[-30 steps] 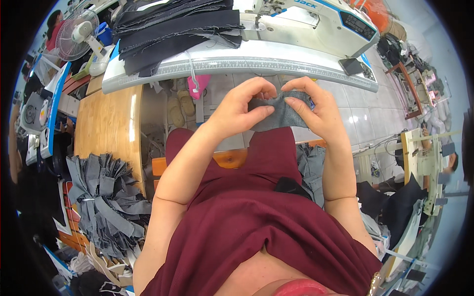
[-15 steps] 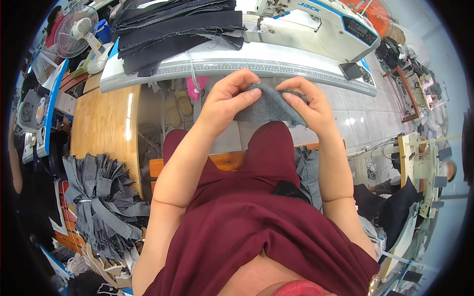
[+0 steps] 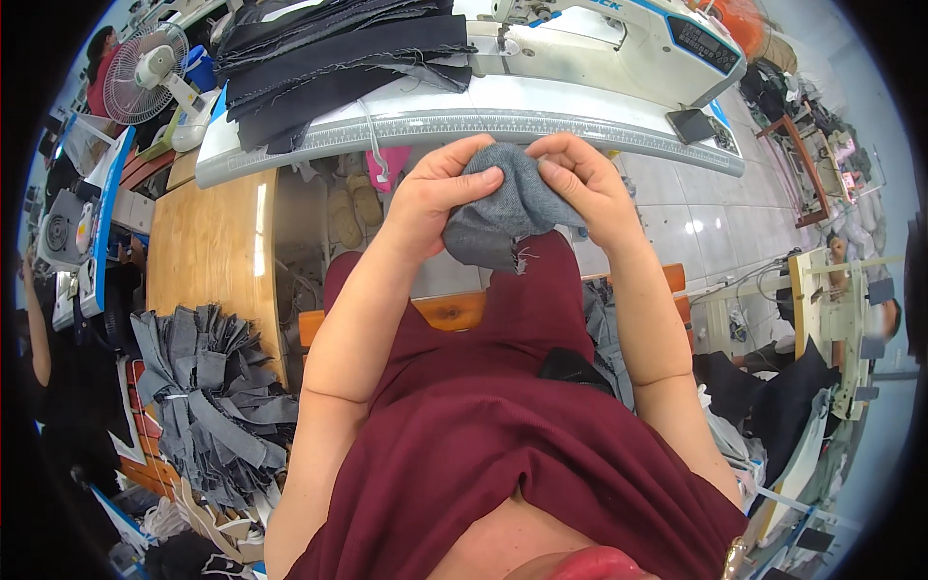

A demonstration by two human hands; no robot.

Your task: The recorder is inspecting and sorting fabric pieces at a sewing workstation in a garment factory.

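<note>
Above a maroon-clothed lap point(image 3: 541, 309), on the near side of a long white table with a ruler-marked grey edge point(image 3: 503, 94), I have a small piece of grey woven cloth point(image 3: 507, 198) held up between two bare hands. My left hand point(image 3: 440, 193) pinches its left part, thumb on top; my right hand point(image 3: 585, 188) grips the other side. The piece hangs bunched, loose threads point(image 3: 523, 253) trailing from its lower edge. I judge the step to be handling the cloth's folds; the next move calls for firm pinches, since limp fabric slips easily.

Across the table, a layered stack of dark, frayed fabric strips point(image 3: 348, 63) takes up the left part, and a white sewing machine point(image 3: 657, 72) stands to the right. A thin white cord point(image 3: 375, 145) droops over the front edge, a possible snag. Farther left, a bundle of grey cloth strips point(image 3: 213, 396) lies near a light-brown wooden table point(image 3: 213, 232).
</note>
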